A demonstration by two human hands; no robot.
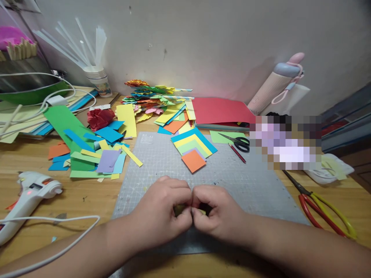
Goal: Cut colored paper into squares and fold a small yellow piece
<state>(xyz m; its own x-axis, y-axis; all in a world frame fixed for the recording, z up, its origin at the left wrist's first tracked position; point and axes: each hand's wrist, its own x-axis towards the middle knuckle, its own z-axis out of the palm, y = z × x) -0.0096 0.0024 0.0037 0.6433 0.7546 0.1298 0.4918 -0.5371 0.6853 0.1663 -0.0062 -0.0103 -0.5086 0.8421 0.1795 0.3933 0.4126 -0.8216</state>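
Note:
Low over the front of the grey cutting mat (255, 181), my left hand (165, 204) and my right hand (217, 208) meet, knuckles and fingertips touching. Both are closed in a pinch on a small piece of yellow paper (202, 211), mostly hidden by the fingers. How it is folded cannot be made out. Beyond the hands lies a stack of paper squares in graded sizes, with an orange square (193, 161) on top and a blue square (213, 146) at the bottom.
Paper scraps (108, 160) and a white glue gun (31, 197) with its cord lie left. Black scissors (239, 143), a red pencil (237, 153) and red-and-yellow-handled scissors (324, 212) lie right. A pink bottle (269, 85) leans against the wall; a straw-filled cup (100, 83) stands at the back.

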